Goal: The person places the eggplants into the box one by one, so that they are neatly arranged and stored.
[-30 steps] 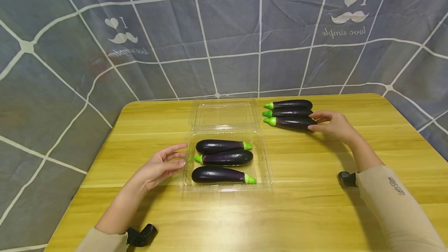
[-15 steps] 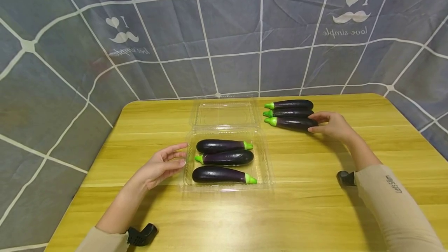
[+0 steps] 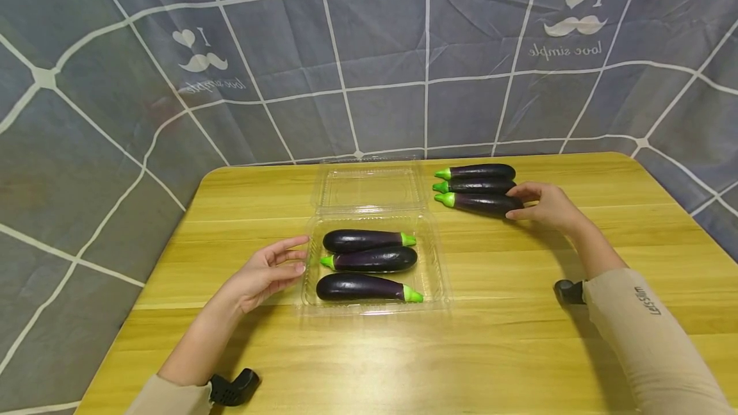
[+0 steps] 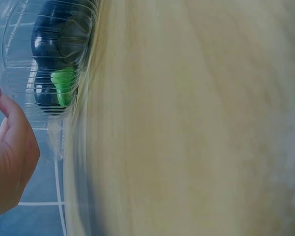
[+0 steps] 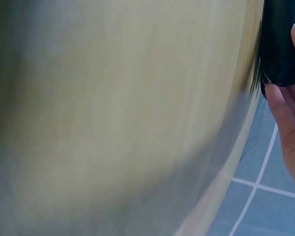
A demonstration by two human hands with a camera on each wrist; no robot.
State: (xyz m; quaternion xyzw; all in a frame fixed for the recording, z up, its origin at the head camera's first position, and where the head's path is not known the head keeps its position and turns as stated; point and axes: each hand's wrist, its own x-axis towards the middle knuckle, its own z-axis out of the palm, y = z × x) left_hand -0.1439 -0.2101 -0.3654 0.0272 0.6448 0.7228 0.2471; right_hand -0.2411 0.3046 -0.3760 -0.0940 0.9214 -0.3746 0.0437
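Note:
In the head view, a clear plastic clamshell container [image 3: 436,268] lies with its lid [image 3: 371,187] folded back. Three dark purple eggplants [image 3: 360,287] with green stems lie inside it, the middle one turned the opposite way. My left hand [image 3: 262,277] is at the container's left side, fingers extended, tips right at the rim. Farther right, three more eggplants [image 3: 481,171] lie side by side, stems to the left. My right hand [image 3: 548,210] pinches the round end of the nearest eggplant [image 3: 478,203], thumb on the near side and fingers behind. The right wrist view shows this eggplant's dark end [image 5: 282,44] between them.
Everything lies on a wooden table [image 3: 369,364] with rounded far corners. Behind and left of it hangs a grey curtain [image 3: 380,50] with white grid lines. Black wrist devices [image 3: 233,388] show at both sleeves.

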